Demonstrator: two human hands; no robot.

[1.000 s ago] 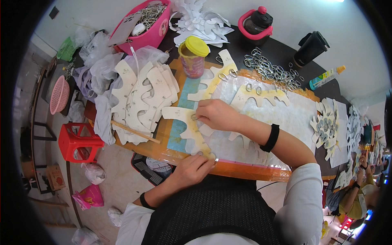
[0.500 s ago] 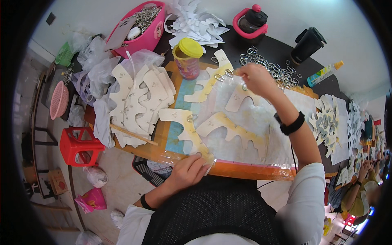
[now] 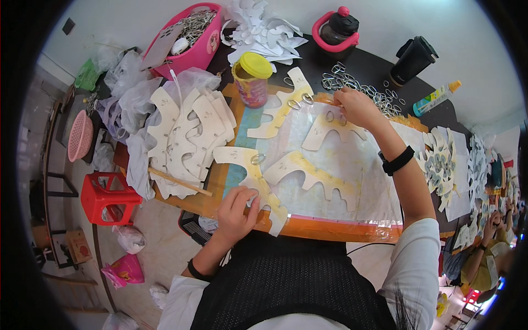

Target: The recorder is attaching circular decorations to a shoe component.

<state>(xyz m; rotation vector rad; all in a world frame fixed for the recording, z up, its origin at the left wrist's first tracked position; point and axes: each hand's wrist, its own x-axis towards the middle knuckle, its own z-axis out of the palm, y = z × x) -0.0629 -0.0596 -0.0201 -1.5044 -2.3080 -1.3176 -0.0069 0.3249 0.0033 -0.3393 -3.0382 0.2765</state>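
Several cream cut-out pieces with scalloped edges and yellow smears lie on the covered work surface (image 3: 379, 192). My left hand (image 3: 236, 212) is over the edge of the near-left cut-out piece (image 3: 250, 170), fingers bent and thumb apart, with nothing visible in it. One metal ring (image 3: 258, 159) lies on that piece. My right hand (image 3: 360, 109) is closed, its fingertips pinched beside the pile of oval metal rings (image 3: 379, 98); what they hold, if anything, is too small to tell. Below it, the right cut-out piece (image 3: 319, 135) carries two rings. The upper-left piece (image 3: 272, 124) also has two.
A stack of cream pieces (image 3: 187, 143) with a wooden stick (image 3: 181, 181) lies left. Behind stand a yellow-lidded jar (image 3: 252, 82), a pink tub of metal parts (image 3: 206, 47), a black tumbler (image 3: 413, 60) and a glue bottle (image 3: 437, 99). A red stool (image 3: 110, 192) is on the floor.
My left hand has left the lower end of the near-left piece and moved up and left. My right hand has shifted slightly right, and a second ring shows on the right piece.
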